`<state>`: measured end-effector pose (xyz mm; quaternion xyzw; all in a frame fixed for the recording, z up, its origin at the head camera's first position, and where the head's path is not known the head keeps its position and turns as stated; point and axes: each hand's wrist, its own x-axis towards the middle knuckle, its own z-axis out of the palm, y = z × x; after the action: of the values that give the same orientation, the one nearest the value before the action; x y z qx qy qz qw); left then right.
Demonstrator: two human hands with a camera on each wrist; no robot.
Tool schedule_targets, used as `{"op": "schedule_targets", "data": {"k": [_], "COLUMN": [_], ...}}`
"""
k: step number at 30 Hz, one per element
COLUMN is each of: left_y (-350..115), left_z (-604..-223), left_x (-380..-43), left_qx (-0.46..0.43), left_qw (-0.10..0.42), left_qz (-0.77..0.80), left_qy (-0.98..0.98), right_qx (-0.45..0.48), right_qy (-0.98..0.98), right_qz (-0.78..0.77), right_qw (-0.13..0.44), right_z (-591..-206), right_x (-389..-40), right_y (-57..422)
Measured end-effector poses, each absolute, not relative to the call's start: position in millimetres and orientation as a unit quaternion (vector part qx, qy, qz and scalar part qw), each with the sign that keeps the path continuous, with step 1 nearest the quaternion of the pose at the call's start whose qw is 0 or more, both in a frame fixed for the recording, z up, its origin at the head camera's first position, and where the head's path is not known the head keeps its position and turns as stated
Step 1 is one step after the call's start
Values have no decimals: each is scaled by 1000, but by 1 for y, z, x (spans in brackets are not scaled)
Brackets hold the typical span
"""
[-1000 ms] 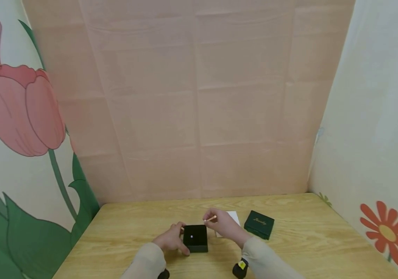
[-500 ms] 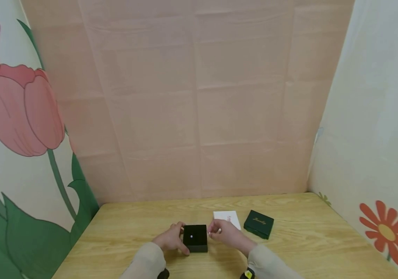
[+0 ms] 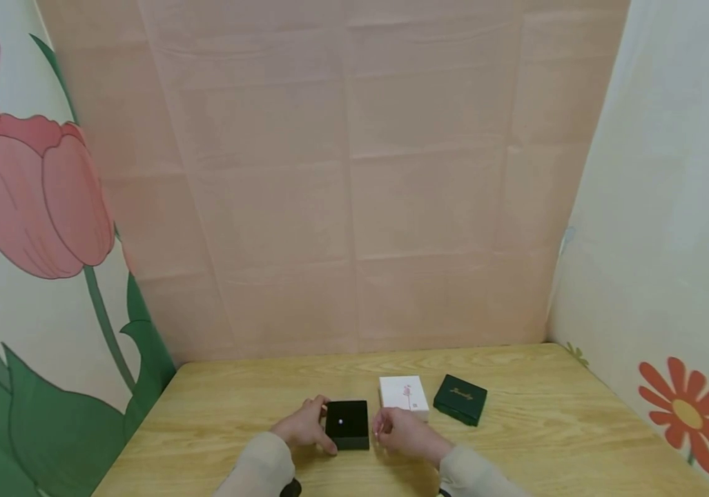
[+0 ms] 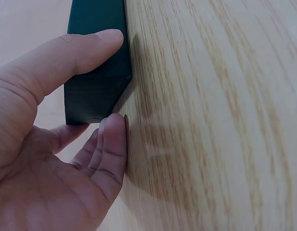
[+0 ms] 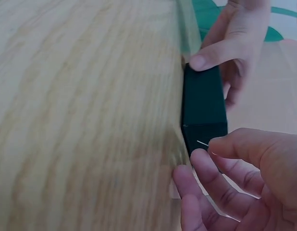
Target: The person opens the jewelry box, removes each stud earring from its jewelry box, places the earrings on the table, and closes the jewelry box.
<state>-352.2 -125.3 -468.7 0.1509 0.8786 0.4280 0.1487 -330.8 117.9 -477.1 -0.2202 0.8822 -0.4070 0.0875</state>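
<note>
Desk (image 3: 236,393): pale wood grain, a creased pink cloth (image 3: 354,193) hanging behind it.
Left hand (image 3: 304,424): partly spread, gripping the dark box (image 3: 352,443) from its left side, thumb at the near corner, fingers round the far one.
Right hand (image 3: 406,435): fingers bent, thumb and fingertip pinching a thin pin (image 5: 202,143) just beside the box.
Dark box: on the desk between both hands, small white stud (image 3: 340,421) in its black top.
White box (image 3: 402,393): beyond the right hand.
Lettered green box (image 3: 461,399): right of the white one.

Dark green box (image 3: 351,443), pale bead (image 3: 340,421) atop; thin pin (image 5: 202,143) near
</note>
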Motion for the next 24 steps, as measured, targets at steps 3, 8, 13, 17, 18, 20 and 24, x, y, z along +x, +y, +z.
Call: {"op": "schedule_targets", "data": {"k": [3,8,13,17,18,20,24], "left_y": [-125,-126,-126,-125,-125,-125,-125], "left_z": [-469,-471,-472,-472,-472,-472,-471], "left_x": [-353,-354,-354,-355,-354,-354,-353], "left_qx": [149,143,142,146,147,150,152], "left_qw": [149,157,157,149,147,143,141], "left_qz": [430,439,434,426,425,424,423], "left_qy": [878,873,876,880,881,882,882], "right_qx": [-220,-215,-207,-212,-216,-223,-229], "right_qy": [881,880,887,893,895,898,903], "right_qz": [-410,-412,-400,-385,-380,-370,-357], "right_qw": [90,97,104,96,91,82,71], "right_z": [-478,-479,-482,-485,-485,-485,-487], "right_x": [-328,-327,-329,-331,-331,-331,-332], "right_y": [118,117,117,116,116,116,116]}}
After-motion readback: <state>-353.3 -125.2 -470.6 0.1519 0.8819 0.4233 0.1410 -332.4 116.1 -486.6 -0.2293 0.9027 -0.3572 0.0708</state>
